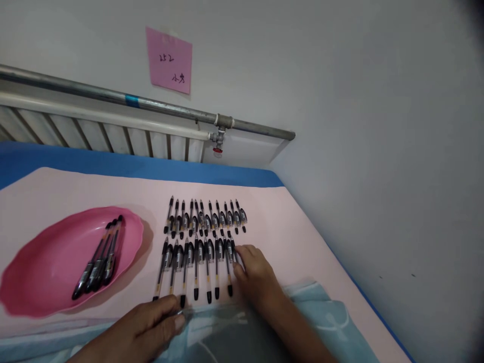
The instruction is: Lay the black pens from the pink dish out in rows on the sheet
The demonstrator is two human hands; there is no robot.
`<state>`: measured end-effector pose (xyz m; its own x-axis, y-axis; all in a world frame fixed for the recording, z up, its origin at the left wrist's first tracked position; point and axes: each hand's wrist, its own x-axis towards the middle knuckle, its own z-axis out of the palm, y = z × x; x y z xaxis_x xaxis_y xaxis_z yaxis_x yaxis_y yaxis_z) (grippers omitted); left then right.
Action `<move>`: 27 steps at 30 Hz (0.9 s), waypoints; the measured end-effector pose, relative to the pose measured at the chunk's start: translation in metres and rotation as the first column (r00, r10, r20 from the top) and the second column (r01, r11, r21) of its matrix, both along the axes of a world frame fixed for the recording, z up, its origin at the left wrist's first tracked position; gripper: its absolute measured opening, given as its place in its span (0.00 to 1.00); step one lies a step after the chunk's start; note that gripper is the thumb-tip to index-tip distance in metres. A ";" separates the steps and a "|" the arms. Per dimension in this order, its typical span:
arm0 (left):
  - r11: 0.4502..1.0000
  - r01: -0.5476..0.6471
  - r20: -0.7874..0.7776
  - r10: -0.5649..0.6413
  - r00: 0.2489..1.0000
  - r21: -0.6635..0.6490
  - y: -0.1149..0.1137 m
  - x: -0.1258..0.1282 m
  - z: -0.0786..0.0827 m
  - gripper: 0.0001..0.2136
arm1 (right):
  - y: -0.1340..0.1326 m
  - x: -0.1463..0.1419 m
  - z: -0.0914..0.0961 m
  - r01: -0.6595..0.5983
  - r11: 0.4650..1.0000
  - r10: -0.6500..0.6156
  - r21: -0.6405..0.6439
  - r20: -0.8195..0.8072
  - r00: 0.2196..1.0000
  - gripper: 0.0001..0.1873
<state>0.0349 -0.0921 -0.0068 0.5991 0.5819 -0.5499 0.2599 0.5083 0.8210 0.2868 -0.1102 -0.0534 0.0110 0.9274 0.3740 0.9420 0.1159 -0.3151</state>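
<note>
Black gel pens lie side by side in two rows on the pink tabletop, uncapped, with dark caps among them. The back row of pens [215, 217] has its tips pointing away from me. In the front row, pens [196, 272] are spaced apart. My right hand [259, 277] is at that row's right end, thumb and forefinger closed around a pen [236, 256] that they partly hide. My left hand [151, 322] rests at the near left, its forefinger by the lower pen ends and its thumb apart, with nothing visible in it.
At the left stands a pink oval scalloped dish [41, 267] with several capped pens [100, 262] in it. A light blue patterned cloth [317, 312] lies along the near edge. Behind the table are a radiator [139, 141], a metal pipe [174, 111] and a valve [218, 143]; a wall rises at right.
</note>
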 end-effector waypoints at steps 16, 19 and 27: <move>0.966 -0.141 0.308 0.204 0.929 -0.217 0.007 0.006 -0.009 0.22 | -0.019 -0.045 0.041 -0.384 0.921 0.382 0.064 -0.341 0.859 0.11; 0.972 -0.055 0.334 0.132 0.933 -0.229 0.006 0.005 -0.005 0.25 | -0.024 -0.058 0.041 -0.492 0.867 0.494 0.077 -0.262 0.829 0.14; 0.947 0.053 0.341 0.061 0.938 -0.315 0.003 0.005 -0.001 0.25 | -0.025 -0.066 0.041 -0.492 0.855 0.506 0.166 -0.052 0.861 0.09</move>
<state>0.0399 -0.0886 -0.0077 0.7813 0.4151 -0.4662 -0.0101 0.7552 0.6555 0.2209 -0.1356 -0.0125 -0.3987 0.7545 0.5213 0.7137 0.6122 -0.3402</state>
